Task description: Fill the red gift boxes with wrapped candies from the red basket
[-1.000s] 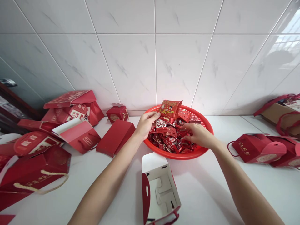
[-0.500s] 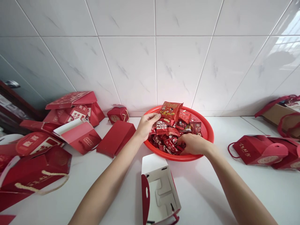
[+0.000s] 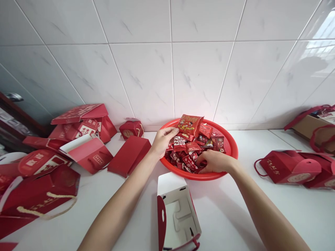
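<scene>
A red plastic basket (image 3: 233,148) with a perforated wall holds a heap of wrapped candies (image 3: 190,161). My left hand (image 3: 162,140) is at the basket's left side, its thumb and fingers pinching the edge of a red snack packet (image 3: 190,124) with cartoon figures. The packet is tilted up over the heap. Down among the candies at the front right is my right hand (image 3: 213,161); its fingers curl inward and the fingertips are partly hidden, so what they grip does not show. In front of the basket lies an open red gift box (image 3: 180,212), white inside.
Several red gift boxes (image 3: 52,190) crowd the left side, one with a rope handle. A flat red box (image 3: 129,156) and a small box (image 3: 131,128) lie nearer the basket. More boxes (image 3: 288,167) and a brown carton (image 3: 314,130) stand right. A tiled wall (image 3: 146,80) rises behind.
Both hands keep nearly the same places; the right fingers have shifted slightly among the candies. The left hand still holds the snack packet. The view has moved a little.
</scene>
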A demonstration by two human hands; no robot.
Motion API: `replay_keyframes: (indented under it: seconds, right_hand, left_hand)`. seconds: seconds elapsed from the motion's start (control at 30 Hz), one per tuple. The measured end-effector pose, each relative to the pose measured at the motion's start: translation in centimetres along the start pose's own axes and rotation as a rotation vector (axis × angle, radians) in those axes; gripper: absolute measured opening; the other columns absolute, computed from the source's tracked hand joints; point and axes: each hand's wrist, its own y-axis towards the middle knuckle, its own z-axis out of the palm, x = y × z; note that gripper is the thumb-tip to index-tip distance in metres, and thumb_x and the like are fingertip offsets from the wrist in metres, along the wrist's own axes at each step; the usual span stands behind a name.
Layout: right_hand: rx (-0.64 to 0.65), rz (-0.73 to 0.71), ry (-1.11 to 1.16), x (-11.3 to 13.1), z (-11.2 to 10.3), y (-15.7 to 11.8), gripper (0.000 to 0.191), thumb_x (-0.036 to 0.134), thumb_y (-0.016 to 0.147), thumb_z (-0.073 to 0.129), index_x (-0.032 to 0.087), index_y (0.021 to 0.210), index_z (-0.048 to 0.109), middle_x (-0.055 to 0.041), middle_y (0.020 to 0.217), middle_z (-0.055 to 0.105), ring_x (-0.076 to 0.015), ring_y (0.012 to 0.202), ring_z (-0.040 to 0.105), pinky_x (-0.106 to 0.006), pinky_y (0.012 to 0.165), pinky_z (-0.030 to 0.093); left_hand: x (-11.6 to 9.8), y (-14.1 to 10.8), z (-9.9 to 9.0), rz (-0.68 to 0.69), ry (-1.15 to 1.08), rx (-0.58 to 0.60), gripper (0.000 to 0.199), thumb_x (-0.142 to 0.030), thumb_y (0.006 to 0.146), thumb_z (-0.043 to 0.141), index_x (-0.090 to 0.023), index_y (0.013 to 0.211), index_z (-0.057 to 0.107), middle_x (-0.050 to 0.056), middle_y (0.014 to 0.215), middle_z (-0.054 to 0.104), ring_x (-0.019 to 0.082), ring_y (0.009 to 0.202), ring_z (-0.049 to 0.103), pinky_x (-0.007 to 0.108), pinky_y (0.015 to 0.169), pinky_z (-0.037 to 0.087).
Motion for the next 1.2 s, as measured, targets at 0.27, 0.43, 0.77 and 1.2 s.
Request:
replay_keyframes:
  seconds: [0.27, 0.43, 0.77, 1.2]
  right_hand:
    - [-0.046, 0.044, -0.05, 0.6, 0.2, 0.2, 0.021, 0.011, 0.084, 0.064, 0.023, 0.087, 0.081, -0.011, 0.102, 0.08, -0.0318, 0.096, 0.074, -0.033, 0.069, 0.045]
    - [-0.063, 0.014, -0.052, 0.7, 0.1, 0.1, 0.015, 0.018, 0.09, 0.064, 0.021, 0.079, 0.073, -0.0097, 0.093, 0.078, -0.0284, 0.092, 0.072, -0.031, 0.066, 0.041]
    - [-0.144, -0.058, -0.04, 1.5, 0.2, 0.0, 0.021, 0.044, 0.089, 0.074, 0.022, 0.089, 0.072, -0.0073, 0.093, 0.076, -0.029, 0.095, 0.071, -0.032, 0.073, 0.042]
    - [-0.404, -0.095, 0.456, 0.4, 0.2, 0.4, 0.019, 0.02, 0.082, 0.057, 0.023, 0.067, 0.045, 0.0005, 0.068, 0.059, -0.016, 0.066, 0.058, -0.028, 0.062, 0.043]
  left_hand:
    - [0.3, 0.0, -0.2, 0.019, 0.007, 0.003, 0.048, -0.054, 0.051, 0.098, -0.017, 0.075, 0.08, 0.004, 0.073, 0.077, 0.018, 0.07, 0.069, 0.029, 0.071, 0.054]
    - [0.3, 0.1, -0.2, 0.001, 0.0, -0.019, 0.05, -0.054, 0.049, 0.099, -0.016, 0.075, 0.079, 0.002, 0.072, 0.076, 0.016, 0.07, 0.068, 0.028, 0.07, 0.055]
    - [0.2, 0.0, -0.2, 0.023, 0.0, 0.002, 0.046, -0.051, 0.052, 0.098, -0.016, 0.075, 0.079, 0.003, 0.073, 0.077, 0.016, 0.068, 0.068, 0.028, 0.071, 0.054]
    - [-0.1, -0.1, 0.0, 0.004, -0.025, 0.0, 0.047, -0.049, 0.05, 0.099, -0.015, 0.077, 0.079, 0.004, 0.073, 0.078, 0.019, 0.068, 0.071, 0.03, 0.069, 0.056]
